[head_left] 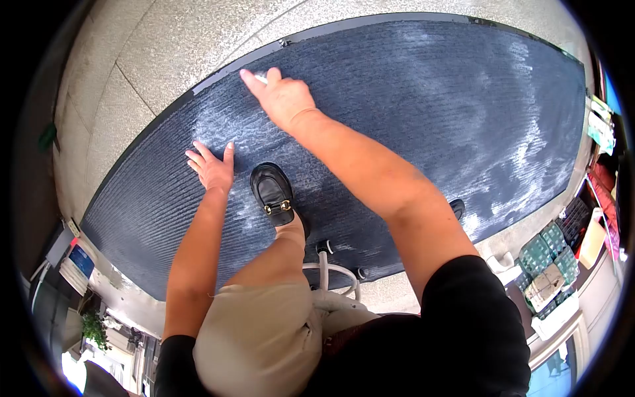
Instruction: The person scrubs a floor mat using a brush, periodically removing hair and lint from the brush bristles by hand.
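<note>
A large dark ribbed mat with white powdery smears lies on the ground. Near its far edge, my right hand pinches a small white piece between thumb and fingers; what it is exactly I cannot make out. Lower and to the left, my left hand rests on or just over the mat, fingers spread and holding nothing. A whitish smeared patch shows on the mat between the two hands.
My black shoe stands on the mat beside my left hand. A wheeled stool base is below me. Speckled paving borders the mat. Green patterned items and a white container lie at right, a plant at lower left.
</note>
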Tool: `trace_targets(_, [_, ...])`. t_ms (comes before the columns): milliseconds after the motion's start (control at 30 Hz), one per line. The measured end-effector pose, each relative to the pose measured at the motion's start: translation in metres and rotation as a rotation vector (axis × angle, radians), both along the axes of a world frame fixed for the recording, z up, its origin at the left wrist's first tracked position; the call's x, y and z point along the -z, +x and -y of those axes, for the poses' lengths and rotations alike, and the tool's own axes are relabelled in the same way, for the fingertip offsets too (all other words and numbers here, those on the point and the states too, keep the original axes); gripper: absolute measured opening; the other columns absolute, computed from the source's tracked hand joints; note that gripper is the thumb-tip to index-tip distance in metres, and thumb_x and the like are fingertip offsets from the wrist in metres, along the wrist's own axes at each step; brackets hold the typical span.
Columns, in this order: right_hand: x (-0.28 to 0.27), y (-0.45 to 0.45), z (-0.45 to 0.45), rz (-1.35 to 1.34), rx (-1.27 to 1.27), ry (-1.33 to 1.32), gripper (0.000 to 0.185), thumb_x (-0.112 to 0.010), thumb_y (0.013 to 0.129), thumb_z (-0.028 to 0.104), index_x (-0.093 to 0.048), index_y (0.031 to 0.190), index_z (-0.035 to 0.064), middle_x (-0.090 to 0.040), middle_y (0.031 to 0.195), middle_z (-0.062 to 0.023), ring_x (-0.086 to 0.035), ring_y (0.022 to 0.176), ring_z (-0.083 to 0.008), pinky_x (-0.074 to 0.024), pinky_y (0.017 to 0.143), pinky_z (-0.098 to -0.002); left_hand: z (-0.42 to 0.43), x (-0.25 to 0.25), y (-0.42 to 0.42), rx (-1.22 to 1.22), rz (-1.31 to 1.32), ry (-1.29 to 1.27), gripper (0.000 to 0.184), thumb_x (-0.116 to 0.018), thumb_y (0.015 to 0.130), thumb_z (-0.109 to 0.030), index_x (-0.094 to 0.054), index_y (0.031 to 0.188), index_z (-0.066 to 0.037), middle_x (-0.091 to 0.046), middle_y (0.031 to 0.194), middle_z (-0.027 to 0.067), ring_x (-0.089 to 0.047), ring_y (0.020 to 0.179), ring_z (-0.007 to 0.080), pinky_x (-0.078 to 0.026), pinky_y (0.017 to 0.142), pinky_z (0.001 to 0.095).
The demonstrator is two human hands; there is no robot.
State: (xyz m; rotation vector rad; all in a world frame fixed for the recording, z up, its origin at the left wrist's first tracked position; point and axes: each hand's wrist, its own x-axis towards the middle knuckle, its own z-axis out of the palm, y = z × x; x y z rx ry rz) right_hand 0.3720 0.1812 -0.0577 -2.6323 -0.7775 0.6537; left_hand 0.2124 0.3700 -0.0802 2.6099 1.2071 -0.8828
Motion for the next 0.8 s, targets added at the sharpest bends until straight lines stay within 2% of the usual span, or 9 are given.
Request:
trace_targets(100, [0.015,0.079,0.133,0.213,0.369,-0.187,0.059,-0.051,0.093,0.030,-0.026,0.147,0.0293,-0.050,0.103,-0.0190,-0.065,0.076,-0.0349,-0.0544,0.068,-0.0450,-0.003,0.007,-0.003,0.019,0.013,0.008,0.106,-0.052,0.081,-0.070,0.001,0.152,-0.011,0.002,0.155,0.0254,-0.004,0.143,0.0444,-0.019,0.115,0.0502])
trace_targets(200, [0.023,0.137,0.250,0.301,0.704,-0.449,0.060,-0.049,0.094,0.033,-0.022,0.148,0.0251,-0.050,0.112,-0.0221,-0.065,0.088,-0.0376,-0.0525,0.076,-0.0475,0.000,0.006,-0.001,0.034,-0.007,0.016,0.104,-0.051,0.083,-0.069,0.001,0.152,-0.010,0.002,0.155,0.0267,-0.005,0.142,0.0466,-0.021,0.114,0.0525])
trace_targets(267, [0.017,0.140,0.259,0.291,0.799,-0.460,0.061,-0.050,0.094,0.033,-0.021,0.148,0.0247,-0.049,0.116,-0.0237,-0.064,0.093,-0.0378,-0.0512,0.081,-0.0469,-0.002,0.008,0.000,0.052,-0.009,0.037,0.103,-0.050,0.084,-0.069,0.002,0.152,-0.011,0.002,0.155,0.0268,-0.006,0.142,0.0466,-0.021,0.113,0.0527])
trace_targets(333, [0.016,0.112,0.220,0.265,0.763,-0.314,0.060,-0.051,0.093,0.030,-0.024,0.147,0.0234,-0.049,0.111,-0.0230,-0.064,0.084,-0.0387,-0.0531,0.075,-0.0463,-0.003,0.013,-0.005,0.071,-0.005,0.059,0.103,-0.048,0.084,-0.070,0.003,0.152,-0.011,0.002,0.155,0.0268,-0.005,0.142,0.0463,-0.022,0.113,0.0523])
trace_targets(433, [0.011,0.035,0.149,0.115,0.391,-0.135,0.057,-0.053,0.092,0.024,-0.032,0.145,0.0289,-0.048,0.102,-0.0197,-0.064,0.075,-0.0347,-0.0549,0.071,-0.0448,-0.006,0.010,-0.006,0.065,0.009,0.031,0.104,-0.049,0.083,-0.070,0.002,0.152,-0.011,0.003,0.155,0.0266,-0.004,0.142,0.0464,-0.020,0.115,0.0504])
trace_targets(500, [0.006,0.003,0.139,0.023,0.064,-0.122,0.056,-0.054,0.092,0.024,-0.034,0.144,0.0295,-0.048,0.100,-0.0192,-0.064,0.071,-0.0340,-0.0549,0.069,-0.0438,-0.013,0.013,-0.010,0.075,0.022,0.018,0.104,-0.049,0.083,-0.070,0.002,0.152,-0.011,0.003,0.155,0.0266,-0.004,0.142,0.0466,-0.018,0.116,0.0502])
trace_targets(567, [0.010,0.024,0.172,0.123,0.060,-0.110,0.058,-0.054,0.092,0.025,-0.031,0.145,0.0301,-0.048,0.098,-0.0183,-0.064,0.069,-0.0333,-0.0549,0.067,-0.0432,-0.013,0.013,-0.012,0.086,0.034,0.002,0.104,-0.050,0.084,-0.069,0.002,0.151,-0.010,0.004,0.155,0.0266,-0.004,0.142,0.0467,-0.016,0.116,0.0500])
trace_targets(733, [0.011,0.107,0.284,0.226,0.843,-0.398,0.061,-0.047,0.095,0.035,-0.021,0.148,0.0235,-0.052,0.111,-0.0225,-0.064,0.090,-0.0373,-0.0516,0.078,-0.0462,-0.014,0.011,-0.009,0.095,0.026,-0.016,0.104,-0.051,0.085,-0.066,0.002,0.151,-0.006,0.003,0.153,0.0304,-0.004,0.140,0.0509,-0.012,0.116,0.0518])
trace_targets(800, [0.015,0.108,0.278,0.225,0.957,-0.379,0.061,-0.049,0.094,0.033,-0.022,0.148,0.0226,-0.051,0.112,-0.0226,-0.065,0.089,-0.0362,-0.0518,0.078,-0.0454,-0.016,0.018,-0.011,0.119,0.027,0.005,0.103,-0.051,0.086,-0.065,0.002,0.150,-0.004,0.002,0.152,0.0323,-0.005,0.139,0.0533,-0.012,0.116,0.0537])
